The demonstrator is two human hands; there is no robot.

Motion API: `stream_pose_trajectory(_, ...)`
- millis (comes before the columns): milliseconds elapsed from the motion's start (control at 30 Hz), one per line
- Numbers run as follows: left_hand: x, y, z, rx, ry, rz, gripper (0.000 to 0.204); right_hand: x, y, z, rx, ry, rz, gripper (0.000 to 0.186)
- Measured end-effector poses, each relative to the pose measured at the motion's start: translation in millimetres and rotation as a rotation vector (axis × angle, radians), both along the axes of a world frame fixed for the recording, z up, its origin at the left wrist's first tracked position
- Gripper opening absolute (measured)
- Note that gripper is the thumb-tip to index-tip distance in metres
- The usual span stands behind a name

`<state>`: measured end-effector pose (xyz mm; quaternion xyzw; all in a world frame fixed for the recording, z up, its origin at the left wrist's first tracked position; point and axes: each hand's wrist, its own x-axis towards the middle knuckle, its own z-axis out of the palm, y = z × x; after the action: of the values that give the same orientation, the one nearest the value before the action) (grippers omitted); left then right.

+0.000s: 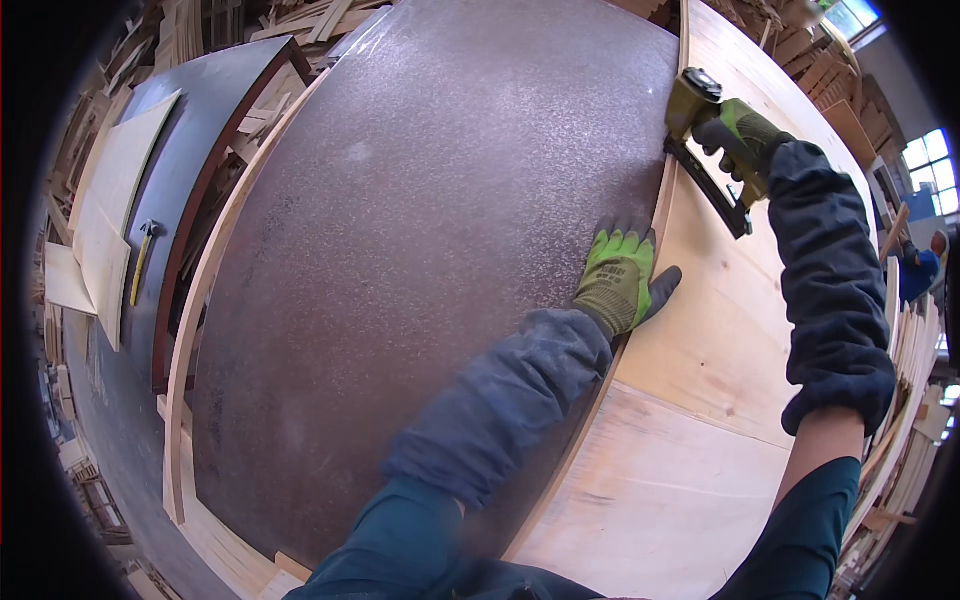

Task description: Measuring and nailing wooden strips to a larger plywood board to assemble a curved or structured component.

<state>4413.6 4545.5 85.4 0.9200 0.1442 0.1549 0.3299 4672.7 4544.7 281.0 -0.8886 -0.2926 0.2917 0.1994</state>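
- Nearest the camera were the person's forearms in dark blue sleeve covers over teal sleeves, coming in from the lower edge.
- The left hand (618, 280), in a green and grey glove, lay open and flat, fingers spread on the right edge of a dark panel (420, 250), its thumb reaching onto the pale strip (664, 205) that ran along that edge.
- The right hand (745, 140), in a similar glove, was closed around the grip of an olive nail gun (705, 130); the gun's nose sat against the strip, a little beyond the left hand.
- The dark panel was large, brown and speckled, with a dull sheen, and filled the middle of the view.
- To its right lay pale plywood (700, 430), with a seam across it near the right forearm.
- A second pale strip (195, 330) edged the panel's left side.
- Farther left another dark board (190, 150) carried light plywood sheets (105, 220) and a hammer (143, 255) with a yellow handle.
- Heaps of wood offcuts (250, 25) lay around the bench at the top and sides.
- At far right were bright windows (930, 170) and another person (925, 265) in blue.
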Motion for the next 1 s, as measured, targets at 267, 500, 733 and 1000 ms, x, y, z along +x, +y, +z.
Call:
stream_pose_trajectory(267, -2, 0, 0, -0.008, -0.041, 0.012, 0.079, 9, 2, 10, 0.025, 0.007, 0.078, 0.045)
stream_pose_trajectory(500, 1, -6, 1, -0.067, -0.028, -0.004, 0.079, -8, -13, 27, -0.016, -0.046, 0.048, 0.052)
stream_pose_trajectory(733, -3, -2, 2, -0.026, -0.015, 0.037, 0.076, -28, -150, 19, 0.198, 0.14, -0.235, 0.069)
stream_pose_trajectory(1000, 8, -4, -4, -0.074, -0.08, 0.108, 0.062, -123, -345, -53, 0.43, 0.571, -0.653, 0.057)
